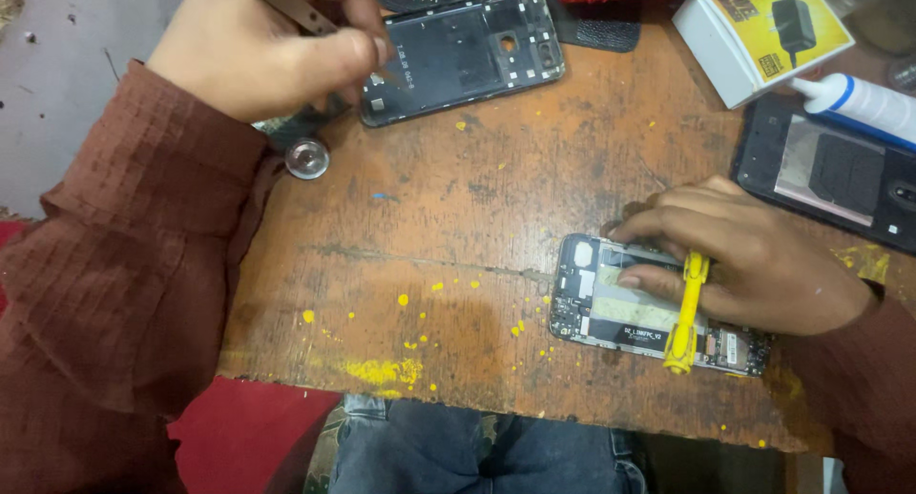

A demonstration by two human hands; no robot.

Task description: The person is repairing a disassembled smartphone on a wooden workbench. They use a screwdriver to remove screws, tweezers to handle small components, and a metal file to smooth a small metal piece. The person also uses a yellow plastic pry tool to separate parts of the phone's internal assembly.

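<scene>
Two hands busy: our right hand presses fingers onto the opened phone at four o'clock, yellow tool between them. Left hand pinches tweezers at eleven. Next: careful prying, we judge.

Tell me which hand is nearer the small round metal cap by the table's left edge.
Left. The left hand hovers just above the round metal cap, holding tweezers. The right hand is far across the table, pressing on the opened phone.

We see a white and yellow box at the table's far right, a white tube just beside it.
</scene>
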